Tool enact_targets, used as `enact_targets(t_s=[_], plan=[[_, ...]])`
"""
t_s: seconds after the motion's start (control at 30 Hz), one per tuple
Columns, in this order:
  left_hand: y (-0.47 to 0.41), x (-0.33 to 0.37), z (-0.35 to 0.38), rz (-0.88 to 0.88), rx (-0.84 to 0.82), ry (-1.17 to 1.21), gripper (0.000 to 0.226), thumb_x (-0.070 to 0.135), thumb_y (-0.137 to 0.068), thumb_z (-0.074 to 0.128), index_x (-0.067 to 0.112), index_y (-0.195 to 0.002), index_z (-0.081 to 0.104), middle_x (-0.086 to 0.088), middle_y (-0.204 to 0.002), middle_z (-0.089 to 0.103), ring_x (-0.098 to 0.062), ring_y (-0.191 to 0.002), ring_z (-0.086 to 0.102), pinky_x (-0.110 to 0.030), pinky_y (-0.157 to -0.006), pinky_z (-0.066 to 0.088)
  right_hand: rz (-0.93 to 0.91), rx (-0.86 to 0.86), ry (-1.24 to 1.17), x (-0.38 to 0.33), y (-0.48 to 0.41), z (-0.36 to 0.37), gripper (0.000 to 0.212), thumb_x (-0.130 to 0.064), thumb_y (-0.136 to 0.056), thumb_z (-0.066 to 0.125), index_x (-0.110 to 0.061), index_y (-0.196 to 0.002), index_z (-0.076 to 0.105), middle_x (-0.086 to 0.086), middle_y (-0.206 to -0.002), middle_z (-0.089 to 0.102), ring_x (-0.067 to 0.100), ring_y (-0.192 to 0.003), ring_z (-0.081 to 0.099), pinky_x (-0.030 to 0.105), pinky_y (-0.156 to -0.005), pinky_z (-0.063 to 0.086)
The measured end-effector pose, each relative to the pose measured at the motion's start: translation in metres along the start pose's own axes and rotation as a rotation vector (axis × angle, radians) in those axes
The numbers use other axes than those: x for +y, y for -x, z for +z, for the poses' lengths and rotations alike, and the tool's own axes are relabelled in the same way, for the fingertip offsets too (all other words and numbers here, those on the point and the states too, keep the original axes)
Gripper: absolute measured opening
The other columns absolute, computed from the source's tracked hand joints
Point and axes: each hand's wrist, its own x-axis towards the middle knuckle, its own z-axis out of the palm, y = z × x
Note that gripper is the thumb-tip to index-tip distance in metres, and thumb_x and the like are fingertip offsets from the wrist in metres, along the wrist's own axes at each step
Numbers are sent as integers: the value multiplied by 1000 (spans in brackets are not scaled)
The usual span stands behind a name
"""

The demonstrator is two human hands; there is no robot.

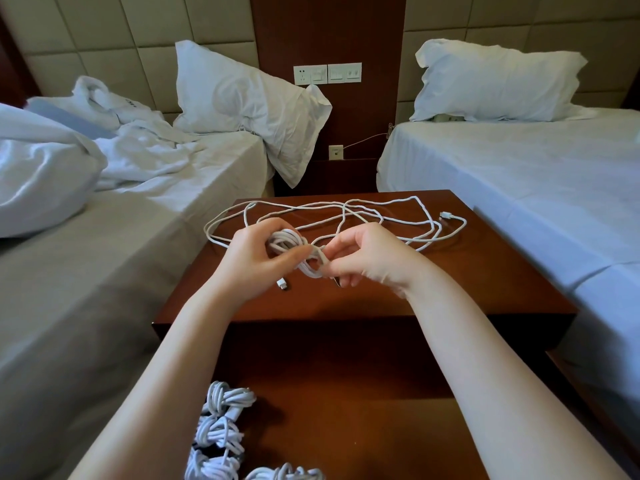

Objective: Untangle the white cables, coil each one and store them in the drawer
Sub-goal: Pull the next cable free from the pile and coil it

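Wooden nightstand [485, 278], white cable [381, 200] — loosely sprawled

White cables [346, 216] lie on the red-brown nightstand [485, 271]; white pillows [239, 98], beige quilted headboard [104, 39] behind it.

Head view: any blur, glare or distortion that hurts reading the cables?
Head view: fisheye bows the white-sheeted right bed near the border; mild sheen on the glossy reddish-brown wooden tabletop; right hand slightly motion-blurred; tangled white cables read crisp; coiled white cable bundles dimmer, partly cropped.
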Motion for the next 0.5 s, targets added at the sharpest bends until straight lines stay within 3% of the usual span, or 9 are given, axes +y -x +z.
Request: enact_targets(t_s=[0.1, 0.23, 0.37, 0.5], plan=[[-2, -3, 0, -30, -33, 46, 8, 20, -84, 72, 13, -86, 68, 3, -65, 66, -6, -58, 61, -23, -58, 49, 28, -68, -131, 3, 2, -4, 14, -7, -84, 71, -8, -98, 71, 14, -91, 71, 11, -64, 56, 20, -57, 47], [-1, -2, 2, -68, -104, 70, 14, 22, -87, 68, 9, -84, 67, 3, -60, 65, -7, -52, 60, -21, -51, 48, 55, -114, -243, 5, 3, -5, 10, -10, -86, 70, -10, -96, 70, -1, -74, 66, 5, -56, 46, 16, -51, 39], [-1, -3, 4, -116, -146, 119, 21, 22, -89, 65, 1, -83, 65, -7, -62, 66, -15, -51, 60, -20, -51, 48, 56, -117, -186, 5, 0, 2, 13, -17, -88, 68, -7, -96, 66, -3, -64, 58, 4, -46, 36, 16, -43, 27], [0, -1, 6, -146, -184, 192, 20, 15, -90, 62, -4, -85, 63, -1, -58, 64, -12, -50, 57, -18, -48, 46, 13, -51, -171, 1, -1, 8, 8, -14, -93, 62, -6, -92, 60, -12, -46, 54, -1, -39, 46, 9, -40, 32]])
